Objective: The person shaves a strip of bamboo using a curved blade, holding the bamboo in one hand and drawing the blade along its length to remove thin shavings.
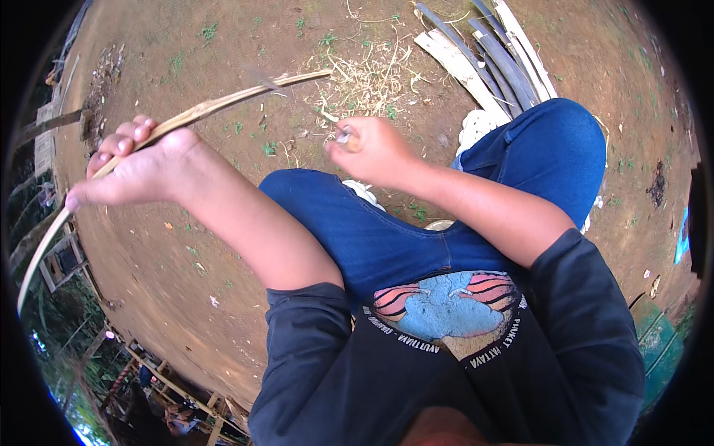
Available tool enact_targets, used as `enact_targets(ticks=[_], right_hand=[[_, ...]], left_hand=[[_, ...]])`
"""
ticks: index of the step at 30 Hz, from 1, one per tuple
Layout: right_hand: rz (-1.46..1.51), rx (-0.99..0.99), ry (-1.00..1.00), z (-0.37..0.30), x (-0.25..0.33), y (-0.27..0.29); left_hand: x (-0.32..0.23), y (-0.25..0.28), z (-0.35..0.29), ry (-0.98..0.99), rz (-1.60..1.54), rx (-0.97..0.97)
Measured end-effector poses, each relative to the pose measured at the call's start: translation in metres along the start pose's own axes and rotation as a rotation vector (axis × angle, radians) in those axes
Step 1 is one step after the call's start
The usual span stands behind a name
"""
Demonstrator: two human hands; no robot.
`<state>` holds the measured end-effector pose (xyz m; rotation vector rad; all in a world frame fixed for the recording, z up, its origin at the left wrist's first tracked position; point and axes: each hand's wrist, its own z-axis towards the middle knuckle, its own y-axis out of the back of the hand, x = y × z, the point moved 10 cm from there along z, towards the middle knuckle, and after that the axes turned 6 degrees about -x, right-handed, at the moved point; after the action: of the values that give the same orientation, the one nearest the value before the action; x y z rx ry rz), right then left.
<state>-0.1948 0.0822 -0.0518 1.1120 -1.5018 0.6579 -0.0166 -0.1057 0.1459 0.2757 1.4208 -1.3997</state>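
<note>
Two hands [141, 174], strip [199, 111] in left

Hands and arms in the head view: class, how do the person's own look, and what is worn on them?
The left hand and right hand are bare, with no gloves visible. Both forearms are uncovered, and no watch or bracelet shows. The left sleeve and right sleeve are short, dark and plain.

Head view: one wide fisheye, above left hand [145, 176] and right hand [377, 151], facing down, near; ground [238, 41] beyond both.
</note>
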Motion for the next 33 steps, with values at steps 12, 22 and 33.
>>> enact_targets(ticks=[12,22,33], right_hand=[[0.047,0.026,0.177,-0.012,0.040,-0.010],[0.052,0.078,0.119,-0.014,0.026,-0.014],[0.092,0.059,0.184,-0.011,0.015,-0.017]], left_hand=[[0.004,-0.013,-0.019,-0.031,0.076,-0.005],[0.002,-0.011,-0.016,-0.050,0.100,0.017],[0.012,-0.011,-0.017,-0.013,0.092,0.045]])
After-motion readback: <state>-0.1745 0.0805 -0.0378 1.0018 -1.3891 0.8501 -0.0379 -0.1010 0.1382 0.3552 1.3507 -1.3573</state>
